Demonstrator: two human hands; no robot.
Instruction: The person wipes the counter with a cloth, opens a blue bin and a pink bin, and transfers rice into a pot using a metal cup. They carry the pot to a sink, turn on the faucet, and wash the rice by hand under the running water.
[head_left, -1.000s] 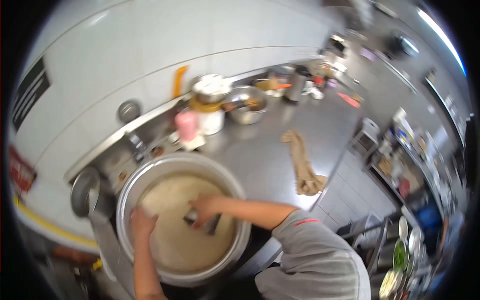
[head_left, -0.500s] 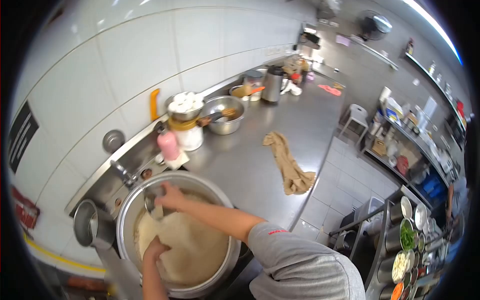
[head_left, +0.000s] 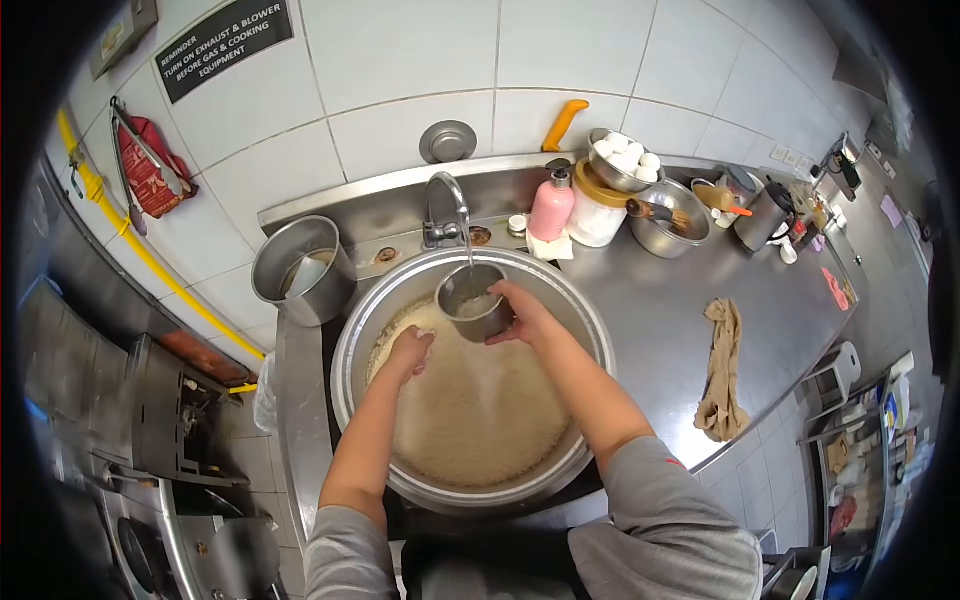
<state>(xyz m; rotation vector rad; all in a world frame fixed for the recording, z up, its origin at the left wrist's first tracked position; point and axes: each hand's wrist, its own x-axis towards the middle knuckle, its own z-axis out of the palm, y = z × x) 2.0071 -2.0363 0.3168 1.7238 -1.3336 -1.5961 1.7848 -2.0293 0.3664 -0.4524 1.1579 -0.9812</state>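
Note:
A large round metal pot (head_left: 345, 390) holds cloudy, beige liquid (head_left: 480, 410) with pale grains along its edge. My right hand (head_left: 520, 315) grips a small metal cup (head_left: 478, 326) by its side, over the far part of the pot. Water from the faucet (head_left: 450, 200) runs into this cup. Above the liquid on the pot's left side, my left hand (head_left: 408, 355) is closed with its fingers curled. Whatever it may hold is hidden.
Left of the pot stands a tall metal container (head_left: 300, 275). Right of the faucet are a pink pump bottle (head_left: 552, 210), a white tub (head_left: 598, 218), a bowl of eggs (head_left: 625, 165) and a steel mixing bowl (head_left: 665, 235). A brown cloth (head_left: 722, 370) lies on the counter.
The view has swung left, bringing the pot to the middle. The cup is now under the running faucet in my right hand. My left hand's fingers have curled in.

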